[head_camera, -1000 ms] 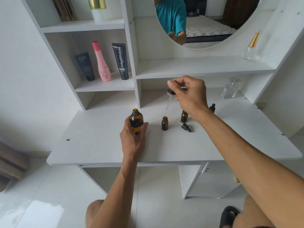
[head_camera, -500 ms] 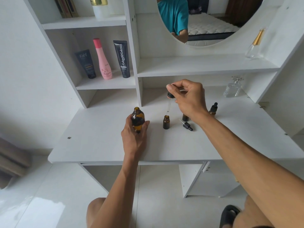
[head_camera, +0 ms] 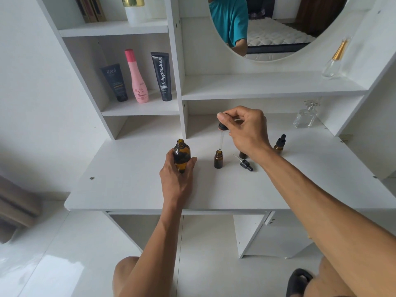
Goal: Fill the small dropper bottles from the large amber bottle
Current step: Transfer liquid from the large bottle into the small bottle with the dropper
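Two hands apart: your left hand [head_camera: 175,176] grips the uncapped large amber bottle [head_camera: 181,155]; your right hand [head_camera: 246,129] pinches a glass dropper [head_camera: 221,136], its tip at the open small dropper bottle [head_camera: 218,159] standing between your hands.

A white table [head_camera: 132,189] with built-in shelves [head_camera: 139,108] stood against a plain white wall [head_camera: 38,93]. An oval mirror [head_camera: 274,28] reflected a bed [head_camera: 276,39]. The glossy white floor [head_camera: 64,264] caught soft daylight; a brown curtain [head_camera: 15,202] hung at left.
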Demonstrator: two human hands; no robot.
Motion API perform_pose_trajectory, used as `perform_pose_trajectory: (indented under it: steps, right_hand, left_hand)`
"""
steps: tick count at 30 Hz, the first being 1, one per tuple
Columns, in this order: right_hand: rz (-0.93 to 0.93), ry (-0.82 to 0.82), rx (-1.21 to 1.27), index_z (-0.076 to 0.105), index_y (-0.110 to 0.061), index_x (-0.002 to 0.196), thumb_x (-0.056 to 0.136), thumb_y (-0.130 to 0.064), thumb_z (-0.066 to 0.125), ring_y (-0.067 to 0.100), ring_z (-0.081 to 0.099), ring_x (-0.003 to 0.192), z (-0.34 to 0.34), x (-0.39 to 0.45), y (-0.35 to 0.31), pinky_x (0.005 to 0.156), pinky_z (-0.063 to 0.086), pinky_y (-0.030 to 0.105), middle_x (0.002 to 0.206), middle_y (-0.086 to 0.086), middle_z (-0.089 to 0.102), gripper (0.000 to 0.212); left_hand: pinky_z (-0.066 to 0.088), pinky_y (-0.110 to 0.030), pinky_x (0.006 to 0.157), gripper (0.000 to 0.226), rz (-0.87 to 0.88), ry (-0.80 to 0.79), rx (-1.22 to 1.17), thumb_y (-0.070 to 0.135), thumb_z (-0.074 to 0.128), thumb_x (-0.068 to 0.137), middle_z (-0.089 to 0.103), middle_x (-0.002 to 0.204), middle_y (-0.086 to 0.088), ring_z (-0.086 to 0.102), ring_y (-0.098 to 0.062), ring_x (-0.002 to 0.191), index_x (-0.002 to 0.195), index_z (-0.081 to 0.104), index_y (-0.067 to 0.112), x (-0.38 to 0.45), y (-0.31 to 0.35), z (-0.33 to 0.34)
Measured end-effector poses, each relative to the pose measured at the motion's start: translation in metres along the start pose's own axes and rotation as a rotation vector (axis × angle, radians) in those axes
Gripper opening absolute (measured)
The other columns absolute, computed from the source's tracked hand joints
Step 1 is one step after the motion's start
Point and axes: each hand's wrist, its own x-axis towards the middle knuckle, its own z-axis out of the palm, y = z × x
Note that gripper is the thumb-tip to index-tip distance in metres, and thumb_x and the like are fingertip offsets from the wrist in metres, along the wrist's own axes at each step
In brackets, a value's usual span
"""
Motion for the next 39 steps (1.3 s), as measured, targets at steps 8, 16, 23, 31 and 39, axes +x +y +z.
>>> perform_pose_trajectory:
  steps: [8, 16, 23, 31, 39]
  right_hand:
    - [-0.003, -0.003, -0.011, 0.075, -0.017, 0.083, 0.088, -0.03, 0.074, 0.011, 0.067, 0.068, 0.0007, -0.0005, 0.0006, 0.069, 0.058, 0.029, 0.071, -0.008, 0.072, 0.014]
    - [-0.007, -0.008, -0.022, 0.075, -0.015, 0.082, 0.088, -0.031, 0.074, -0.003, 0.056, 0.052, 0.0008, -0.0003, 0.0013, 0.062, 0.047, 0.019, 0.073, -0.004, 0.074, 0.017]
    - [-0.043, -0.004, -0.042, 0.074, -0.015, 0.079, 0.088, -0.031, 0.074, 0.012, 0.071, 0.073, 0.0019, 0.0005, 0.0005, 0.066, 0.05, 0.016, 0.069, -0.008, 0.072, 0.018]
    - [-0.085, 0.002, -0.078, 0.074, -0.014, 0.08, 0.088, -0.033, 0.074, 0.011, 0.07, 0.073, 0.0002, 0.0019, -0.0023, 0.063, 0.046, 0.01, 0.07, -0.008, 0.072, 0.02]
    - [-0.104, 0.008, -0.1, 0.073, -0.017, 0.079, 0.087, -0.035, 0.073, 0.01, 0.069, 0.074, -0.0017, 0.0011, -0.0054, 0.062, 0.044, 0.007, 0.072, -0.007, 0.072, 0.02]
  left_hand:
    - [0.042, -0.004, 0.067, 0.036, 0.004, 0.005, -0.021, 0.032, 0.074, 0.088, 0.066, 0.097, 0.012, 0.065, -0.011, 0.084, 0.12, 0.057, 0.025, 0.0011, -0.0026, 0.0011]
    - [0.039, -0.001, 0.066, 0.035, -0.002, 0.006, -0.024, 0.031, 0.074, 0.088, 0.062, 0.092, 0.022, 0.061, 0.005, 0.081, 0.119, 0.057, 0.028, 0.0002, -0.0009, 0.0002]
    - [0.041, -0.003, 0.066, 0.035, 0.007, 0.009, -0.034, 0.033, 0.074, 0.088, 0.065, 0.095, 0.014, 0.065, -0.012, 0.083, 0.118, 0.057, 0.028, 0.0006, -0.0023, 0.0009]
    - [0.04, -0.001, 0.066, 0.033, 0.005, 0.004, -0.04, 0.031, 0.074, 0.089, 0.063, 0.093, 0.018, 0.063, -0.007, 0.081, 0.116, 0.055, 0.031, -0.0005, -0.0001, 0.0007]
    - [0.039, 0.0, 0.066, 0.038, 0.003, 0.006, -0.035, 0.033, 0.074, 0.089, 0.065, 0.098, 0.012, 0.063, -0.011, 0.085, 0.122, 0.056, 0.026, 0.0, -0.0013, 0.0009]
